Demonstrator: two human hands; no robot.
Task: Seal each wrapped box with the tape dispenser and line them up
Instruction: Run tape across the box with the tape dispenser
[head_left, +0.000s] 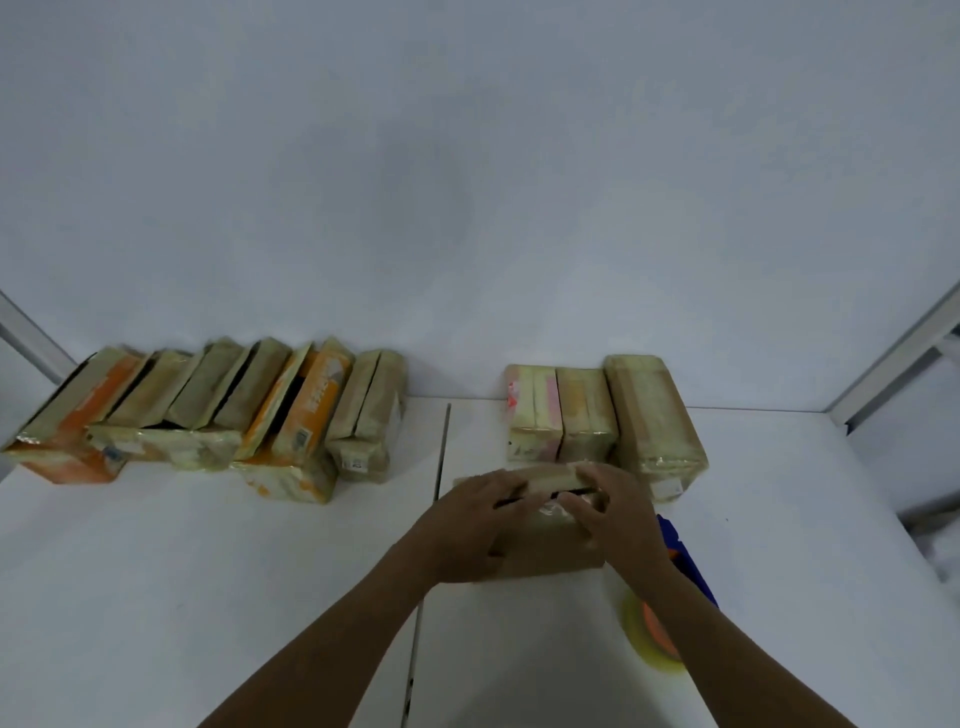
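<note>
Brown wrapped box (545, 553) sits mid-tabletop (208, 571), just right of the seam (441, 452). Left hand (475, 525) grips its left end with fingers curled over the top; right hand (618, 512) grips the right end, fingers bent on the top flap. Blue tape dispenser (675, 545) lies just right of the box, its roll (641, 636) toward the near edge, partly hidden by the right forearm (727, 639). Three wrapped boxes (597, 415) stand at the back edge right behind the held box. A leaning row of wrapped boxes (208, 415) sits at the back left. Grey wall (467, 182) behind.
</note>
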